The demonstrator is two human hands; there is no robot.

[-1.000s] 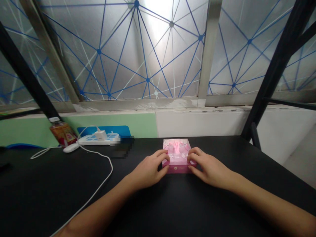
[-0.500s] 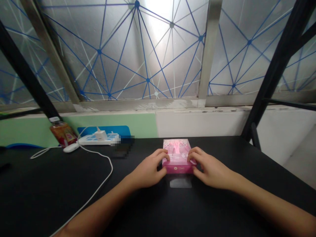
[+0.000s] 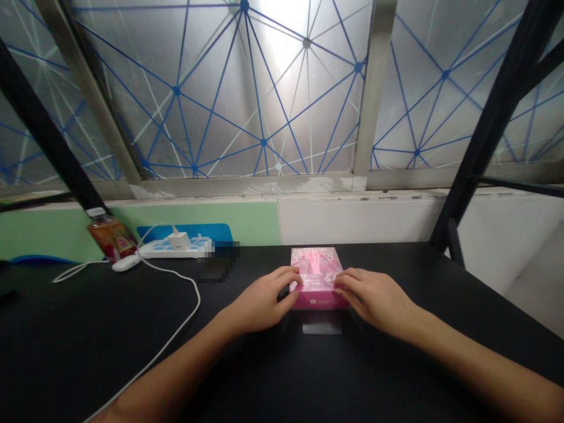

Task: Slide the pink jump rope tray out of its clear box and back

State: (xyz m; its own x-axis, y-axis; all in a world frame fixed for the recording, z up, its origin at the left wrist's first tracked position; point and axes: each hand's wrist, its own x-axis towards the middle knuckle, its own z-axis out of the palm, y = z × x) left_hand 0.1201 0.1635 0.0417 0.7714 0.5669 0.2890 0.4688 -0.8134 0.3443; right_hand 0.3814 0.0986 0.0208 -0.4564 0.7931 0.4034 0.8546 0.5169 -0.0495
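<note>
A pink box (image 3: 315, 281) with a shiny, partly see-through-looking top lies flat on the black table (image 3: 282, 376). My left hand (image 3: 267, 298) curls round its left edge, fingertips on the top and thumb at the front left corner. On the opposite side, my right hand (image 3: 378, 299) has its fingertips over the top right edge, with the thumb tucked close beneath them by the front right corner. A pale rectangular patch (image 3: 321, 329) shows on the table just in front of the box; whether it is a reflection I cannot tell.
Left of my hands, a white cable (image 3: 194, 294) runs across the table. Further back stand a white power strip (image 3: 154, 249) with a plugged-in charger (image 3: 179, 240) and a bottle (image 3: 111, 236). Black metal posts (image 3: 484, 129) flank the window.
My right thumb has moved up and in towards the fingers, which lie flatter now. My left thumb has risen slightly along the box's front corner. The box has stayed in place.
</note>
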